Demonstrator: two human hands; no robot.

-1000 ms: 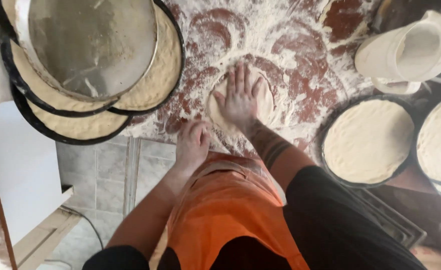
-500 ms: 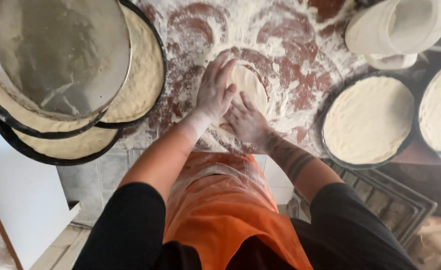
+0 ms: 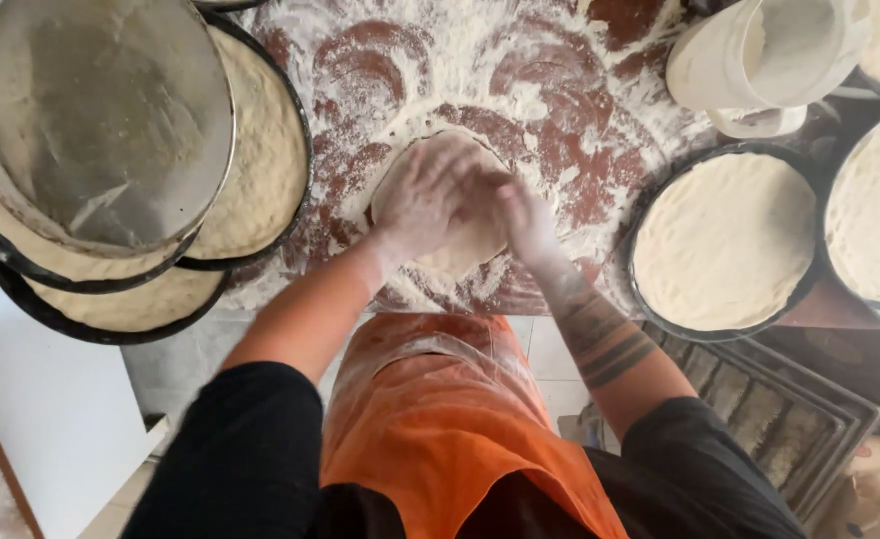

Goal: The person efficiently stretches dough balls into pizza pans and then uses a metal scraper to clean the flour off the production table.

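We are pressing a pale round disc of dough (image 3: 460,245) flat on the floured reddish stone surface (image 3: 580,150).
Left hand (image 3: 422,200) and right hand (image 3: 522,218) are lying open, fingers pressed together; we are judging even, centre-outward pressure best.

A floury red stone counter (image 3: 599,150) in a bakery, seen from above.

The counter is reddish-brown, streaked with white flour in curved swipes. At left a stack of dark round pans (image 3: 260,170) filled with pale dough overlaps its edge, topped by an upturned metal pan (image 3: 100,120). At right two more filled pans (image 3: 724,240) sit side by side, with a white plastic jug (image 3: 759,50) above them. Below the counter edge the floor (image 3: 210,349) is grey tile; a white panel (image 3: 40,399) lies lower left, and a stack of metal trays (image 3: 779,419) lower right. Light is soft and even, with no hard shadows.
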